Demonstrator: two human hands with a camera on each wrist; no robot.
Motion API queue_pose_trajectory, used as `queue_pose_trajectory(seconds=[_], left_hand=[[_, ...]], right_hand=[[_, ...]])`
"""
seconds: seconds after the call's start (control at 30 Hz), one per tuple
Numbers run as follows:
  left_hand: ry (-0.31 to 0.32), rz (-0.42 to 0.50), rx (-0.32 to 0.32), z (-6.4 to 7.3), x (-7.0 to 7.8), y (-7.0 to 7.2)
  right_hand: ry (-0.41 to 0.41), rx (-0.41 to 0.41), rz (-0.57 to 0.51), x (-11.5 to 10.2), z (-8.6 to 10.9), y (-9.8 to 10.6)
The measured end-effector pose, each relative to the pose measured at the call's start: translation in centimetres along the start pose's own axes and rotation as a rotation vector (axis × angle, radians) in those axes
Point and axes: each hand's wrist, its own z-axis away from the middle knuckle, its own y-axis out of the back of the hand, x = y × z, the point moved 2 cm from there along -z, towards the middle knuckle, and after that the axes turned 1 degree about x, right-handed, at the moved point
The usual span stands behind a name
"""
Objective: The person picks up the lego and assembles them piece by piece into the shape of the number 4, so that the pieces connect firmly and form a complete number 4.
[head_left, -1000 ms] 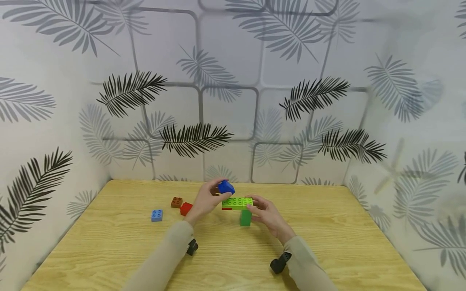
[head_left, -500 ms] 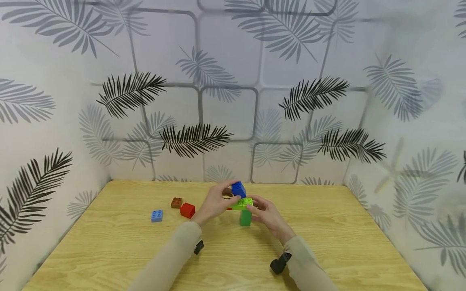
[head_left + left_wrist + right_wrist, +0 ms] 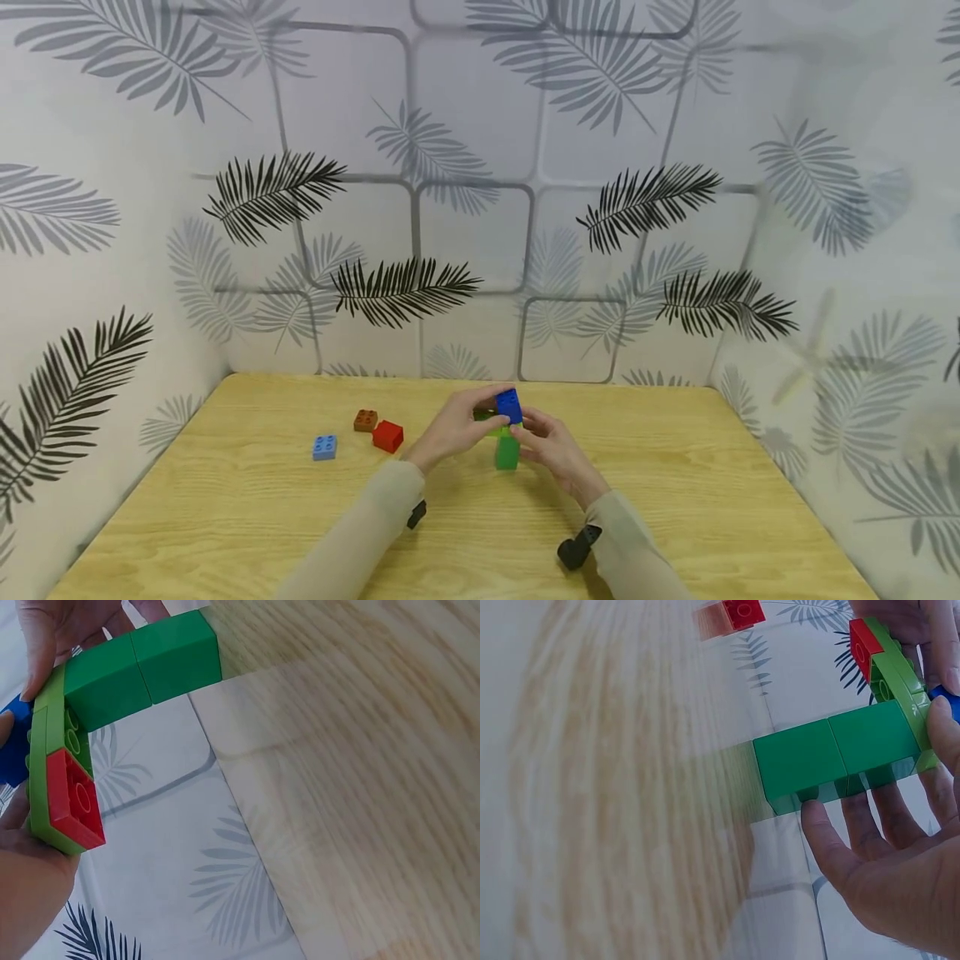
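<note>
Two green bricks [image 3: 109, 686] stand stacked on the wooden table, topped by a lime-green layer [image 3: 41, 742] that juts out to the left. A red brick [image 3: 81, 806] is attached beneath its jutting end. My left hand [image 3: 453, 432] pinches a blue brick [image 3: 509, 407] between thumb and fingers, at the right end of the lime layer. Whether the blue brick is pressed fully onto the studs, I cannot tell. My right hand [image 3: 557, 457] steadies the stack from the right, its fingers along the green bricks and its thumb up by the blue brick.
To the left on the table [image 3: 225, 517] lie a loose red brick [image 3: 387, 436], a brown brick [image 3: 366, 420] touching or close to it, and a light blue brick [image 3: 325, 447]. A leaf-patterned wall [image 3: 465, 317] rises behind the table.
My left hand has carried the blue brick rightward, then down onto the right end of the lime layer. The right hand and the stack have stayed in place.
</note>
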Motion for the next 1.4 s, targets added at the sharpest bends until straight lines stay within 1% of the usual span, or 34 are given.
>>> queue_pose_trajectory(seconds=[0.17,0.37,0.43,0.6,0.67,0.77,1.0,1.1,1.23,1.4], left_hand=[[-0.006,-0.009,-0.041,0.1,-0.1,0.0],[-0.012,-0.041,-0.07,0.2,0.2,0.1],[-0.02,-0.071,-0.077,0.1,0.4,0.1],[-0.022,-0.132,-0.093,-0.2,0.6,0.0],[-0.015,-0.136,-0.098,-0.4,0.6,0.0],[-0.015,-0.148,-0.096,-0.5,0.6,-0.2],[-0.007,-0.261,-0.093,0.1,0.2,0.1],[-0.02,-0.298,-0.103,0.1,0.3,0.2],[-0.042,-0.338,-0.108,-0.1,0.4,0.1],[-0.031,-0.338,-0.12,0.0,0.3,0.1]], right_hand=[[0.005,-0.006,0.006,0.0,-0.1,0.0],[0.018,-0.057,0.007,-0.1,-0.1,0.1],[0.025,-0.071,0.011,-0.1,-0.2,0.2],[0.013,-0.099,-0.009,-0.1,-0.4,0.7],[-0.002,-0.102,-0.035,0.0,-0.5,0.9],[-0.001,-0.098,-0.056,0.2,-0.5,1.1],[-0.001,-0.152,-0.094,0.5,-0.5,0.5],[0.009,-0.137,-0.088,0.3,-0.5,0.5],[0.019,-0.079,-0.103,-0.5,-0.5,0.6],[0.036,-0.009,-0.138,-1.8,-0.3,0.0]])
